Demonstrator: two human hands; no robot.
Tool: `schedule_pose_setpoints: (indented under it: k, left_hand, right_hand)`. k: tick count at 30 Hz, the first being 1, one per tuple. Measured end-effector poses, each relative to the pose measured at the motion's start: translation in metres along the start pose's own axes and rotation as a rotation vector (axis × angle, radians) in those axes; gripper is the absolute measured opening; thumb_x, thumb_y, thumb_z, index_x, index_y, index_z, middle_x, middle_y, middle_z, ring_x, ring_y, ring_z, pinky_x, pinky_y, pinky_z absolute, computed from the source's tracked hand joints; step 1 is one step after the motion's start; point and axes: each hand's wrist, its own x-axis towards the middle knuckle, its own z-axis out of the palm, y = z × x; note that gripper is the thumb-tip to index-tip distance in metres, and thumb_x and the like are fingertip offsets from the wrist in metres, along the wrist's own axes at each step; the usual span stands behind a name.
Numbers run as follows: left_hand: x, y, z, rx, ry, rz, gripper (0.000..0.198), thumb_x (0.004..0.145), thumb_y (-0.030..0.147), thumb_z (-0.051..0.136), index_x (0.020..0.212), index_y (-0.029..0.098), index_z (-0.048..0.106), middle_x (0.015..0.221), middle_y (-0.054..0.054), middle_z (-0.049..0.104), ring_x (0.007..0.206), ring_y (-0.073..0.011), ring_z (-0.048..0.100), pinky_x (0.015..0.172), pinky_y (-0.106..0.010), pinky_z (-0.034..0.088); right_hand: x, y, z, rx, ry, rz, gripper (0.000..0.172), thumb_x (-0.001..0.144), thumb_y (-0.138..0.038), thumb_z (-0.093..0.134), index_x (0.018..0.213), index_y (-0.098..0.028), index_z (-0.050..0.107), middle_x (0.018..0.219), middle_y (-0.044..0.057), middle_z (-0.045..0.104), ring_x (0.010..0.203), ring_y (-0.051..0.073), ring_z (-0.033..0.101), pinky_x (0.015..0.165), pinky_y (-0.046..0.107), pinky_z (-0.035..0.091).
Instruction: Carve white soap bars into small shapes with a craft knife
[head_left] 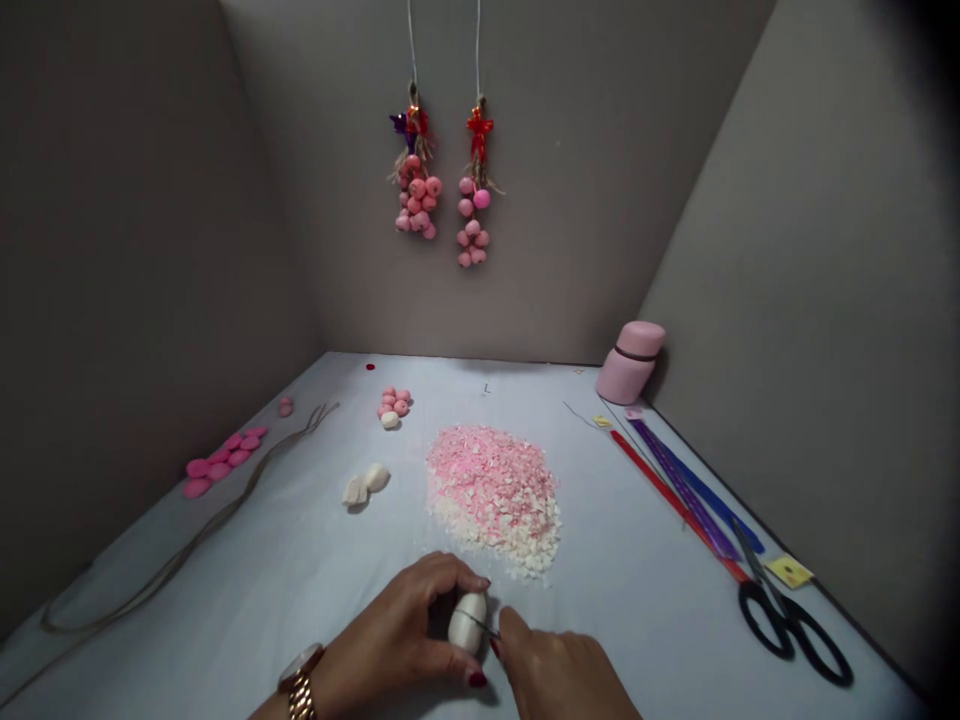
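Cutting: Through the head camera, I think the step in hand is slicing a small white oval lump [468, 632] across its middle.
Next move: To me it calls for a tight hold and a slow, steady push, with skin kept off the sharp edge.
Left hand: My left hand [420, 622] is curled part way, thumb and pointing finger pinching the oval near its two ends.
Right hand: My right hand [562, 665] is closed up around a thin dark blade [486, 628]. The blade touches the oval; I can't tell how deep it goes.
Where the oval is: Between my hands, low over the near part of the bench [247, 600], close to the pink and white chip pile [491, 485].
Left side: Two white chunks [377, 477] and a bunch of pink balls [394, 404] sit apart from the hands.
Right side: Black-handled scissors [782, 606] lie near a red ribbon [654, 475].
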Motion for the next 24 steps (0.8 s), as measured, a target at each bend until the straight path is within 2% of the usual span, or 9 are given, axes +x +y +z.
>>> schedule_pose_setpoints:
  k: [7, 10, 13, 17, 24]
  left_hand:
    - [-0.002, 0.000, 0.001, 0.026, -0.002, 0.027, 0.048, 0.065, 0.038, 0.083, 0.107, 0.025, 0.063, 0.103, -0.006, 0.066, 0.095, -0.0257, 0.061, 0.084, -0.038, 0.047]
    - [-0.001, 0.002, 0.002, 0.083, -0.018, 0.081, 0.047, 0.072, 0.039, 0.078, 0.114, 0.027, 0.060, 0.108, -0.006, 0.066, 0.099, -0.0262, 0.059, 0.087, -0.039, 0.045]
    - [0.000, 0.006, 0.002, 0.112, -0.037, 0.104, 0.038, 0.078, 0.036, 0.072, 0.113, 0.027, 0.059, 0.108, -0.006, 0.065, 0.098, -0.0257, 0.059, 0.087, -0.038, 0.045]
    - [-0.001, 0.008, 0.002, 0.108, -0.052, 0.085, 0.031, 0.080, 0.027, 0.070, 0.109, 0.025, 0.059, 0.105, -0.005, 0.065, 0.095, -0.0247, 0.059, 0.085, -0.037, 0.046]
    - [-0.004, 0.008, 0.002, 0.104, -0.063, 0.086, 0.030, 0.082, 0.032, 0.067, 0.109, 0.025, 0.059, 0.105, -0.006, 0.065, 0.097, -0.0243, 0.059, 0.086, -0.037, 0.046]
  right_hand:
    - [0.002, -0.002, -0.005, 0.068, -0.029, 0.021, 0.029, 0.073, -0.003, 0.051, 0.095, -0.020, 0.058, 0.062, 0.000, 0.072, 0.050, 0.024, 0.069, 0.038, 0.026, 0.028]
    - [0.001, 0.002, -0.004, 0.057, -0.034, 0.008, 0.029, 0.073, -0.004, 0.051, 0.097, -0.020, 0.058, 0.062, 0.001, 0.072, 0.050, 0.023, 0.070, 0.038, 0.027, 0.025]
    - [0.000, 0.005, -0.006, 0.044, -0.054, -0.014, 0.030, 0.070, -0.004, 0.052, 0.094, -0.020, 0.058, 0.061, 0.000, 0.072, 0.049, 0.023, 0.069, 0.038, 0.029, 0.021]
    - [-0.002, 0.007, -0.008, 0.027, -0.057, -0.024, 0.026, 0.069, -0.003, 0.052, 0.088, -0.020, 0.058, 0.059, 0.001, 0.071, 0.047, 0.023, 0.068, 0.038, 0.030, 0.017]
    - [-0.005, 0.009, -0.004, 0.003, -0.047, -0.046, 0.023, 0.070, -0.001, 0.051, 0.084, -0.019, 0.056, 0.057, 0.001, 0.069, 0.044, 0.024, 0.067, 0.038, 0.031, 0.012]
